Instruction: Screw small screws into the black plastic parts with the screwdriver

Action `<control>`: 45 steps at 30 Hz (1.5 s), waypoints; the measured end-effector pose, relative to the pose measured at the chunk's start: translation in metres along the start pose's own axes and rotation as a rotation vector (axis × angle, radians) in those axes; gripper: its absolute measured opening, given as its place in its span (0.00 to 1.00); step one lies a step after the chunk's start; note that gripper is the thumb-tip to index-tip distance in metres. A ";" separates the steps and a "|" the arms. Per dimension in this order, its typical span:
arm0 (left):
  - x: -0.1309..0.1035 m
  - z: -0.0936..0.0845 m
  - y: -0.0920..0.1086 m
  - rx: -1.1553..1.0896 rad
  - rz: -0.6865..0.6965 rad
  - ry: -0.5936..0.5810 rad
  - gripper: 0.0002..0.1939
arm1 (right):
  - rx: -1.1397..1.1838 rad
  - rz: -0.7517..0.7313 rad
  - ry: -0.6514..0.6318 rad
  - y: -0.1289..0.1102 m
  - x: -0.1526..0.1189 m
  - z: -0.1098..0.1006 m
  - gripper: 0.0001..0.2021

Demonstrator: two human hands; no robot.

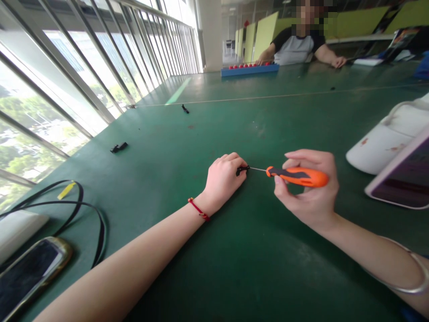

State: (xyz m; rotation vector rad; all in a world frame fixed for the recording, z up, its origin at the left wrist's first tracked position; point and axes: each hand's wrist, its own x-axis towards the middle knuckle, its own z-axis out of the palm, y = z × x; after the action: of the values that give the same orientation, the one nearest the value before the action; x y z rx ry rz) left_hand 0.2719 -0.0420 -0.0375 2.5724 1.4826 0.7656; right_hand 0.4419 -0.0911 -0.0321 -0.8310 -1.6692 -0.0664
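My left hand rests on the green table with its fingers closed around a small black part, whose exact kind I cannot make out. In my right hand is a screwdriver with an orange and dark grey handle. Its thin metal shaft points left, and the tip meets the black part or lies right beside it. The handle's butt sits against my right palm, and the thumb and fingers are around the handle's front. My left fingers hide much of the black part.
Two small black pieces lie on the table to the left. A phone and black cable are at lower left. White case and tablet-like device stand right. A person sits beyond a blue rack.
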 end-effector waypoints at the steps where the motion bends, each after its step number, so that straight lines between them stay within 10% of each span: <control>1: 0.000 0.000 0.000 0.002 0.000 0.000 0.07 | 0.040 0.010 0.022 0.000 0.000 0.000 0.25; 8: 0.000 0.001 -0.001 0.002 0.004 0.014 0.07 | -0.097 0.068 -0.069 0.000 -0.002 -0.002 0.14; 14: -0.001 0.001 -0.001 0.012 0.009 0.023 0.07 | 0.075 0.055 0.051 0.006 0.000 0.001 0.27; 19: 0.000 0.001 -0.001 0.012 0.006 0.017 0.07 | -0.080 0.098 -0.074 0.002 -0.002 -0.002 0.13; 24: 0.000 0.000 -0.001 0.013 0.006 0.007 0.08 | 0.075 0.050 0.039 0.002 -0.002 0.001 0.26; 30: 0.000 0.000 -0.001 0.015 0.002 0.007 0.08 | -0.070 0.146 -0.066 -0.003 -0.002 0.001 0.12; 45: -0.001 -0.001 0.000 0.011 -0.002 0.004 0.08 | -0.024 0.104 0.025 -0.001 -0.003 0.001 0.19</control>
State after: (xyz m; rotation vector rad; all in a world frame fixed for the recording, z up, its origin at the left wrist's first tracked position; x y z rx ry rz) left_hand 0.2712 -0.0429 -0.0369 2.5776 1.4947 0.7653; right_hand 0.4404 -0.0927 -0.0349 -0.9302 -1.6022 -0.0244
